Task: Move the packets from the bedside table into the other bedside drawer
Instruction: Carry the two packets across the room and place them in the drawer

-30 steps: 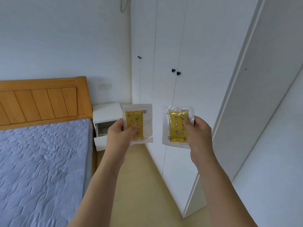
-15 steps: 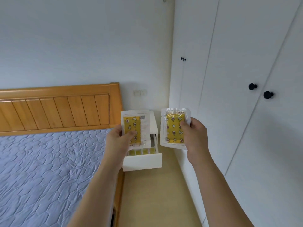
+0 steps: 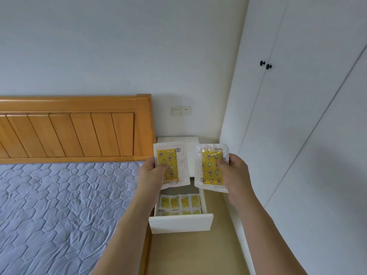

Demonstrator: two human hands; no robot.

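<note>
Left hand [image 3: 152, 175] and right hand [image 3: 235, 175] each pinch one yellow-patterned clear plastic packet [image 3: 172, 164] [image 3: 211, 167] above the open white bedside drawer [image 3: 180, 223] holding similar packets [image 3: 179, 202].

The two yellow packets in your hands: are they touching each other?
Apart. The head view shows a strip of white bedside table between the left packet and the right packet.

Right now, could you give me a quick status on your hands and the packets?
Left hand holds one packet, right hand another. Drawer open below, packets inside. Nothing blocking.
</note>
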